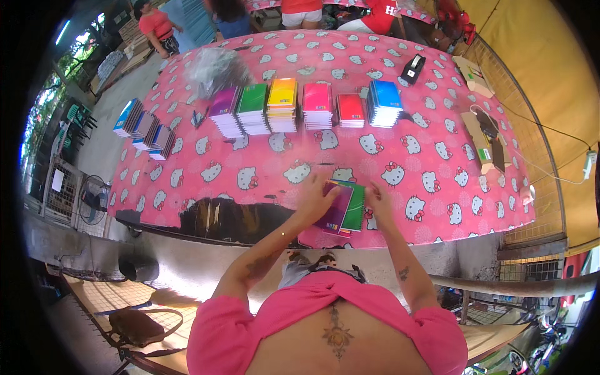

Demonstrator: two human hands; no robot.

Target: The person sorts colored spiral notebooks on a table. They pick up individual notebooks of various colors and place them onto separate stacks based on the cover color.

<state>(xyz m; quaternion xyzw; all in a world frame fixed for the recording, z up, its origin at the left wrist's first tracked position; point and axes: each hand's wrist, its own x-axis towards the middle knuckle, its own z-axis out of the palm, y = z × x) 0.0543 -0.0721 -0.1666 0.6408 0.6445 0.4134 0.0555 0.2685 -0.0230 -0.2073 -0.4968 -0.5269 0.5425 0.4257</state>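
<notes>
At the table's near edge, several notebooks lie in an uneven pile in front of me. A purple notebook (336,206) is on top, overlapping a green spiral notebook (355,209); edges of others peek out beneath. My left hand (316,199) grips the purple one by its upper left side, thumb on the cover. At the pile's right side, my right hand (377,201) closes on the green notebook's spiral edge. Beyond them stands a row of notebook stacks: purple (225,111), green (252,109), yellow (282,105), pink (317,106), red (350,110) and blue (384,103).
Pink patterned cloth (269,178) covers the table, torn near the front left. Blue notebook piles (145,130) sit far left. A plastic bag (215,70), black tape dispenser (412,69) and open cardboard box (486,142) lie about. People stand at the far side.
</notes>
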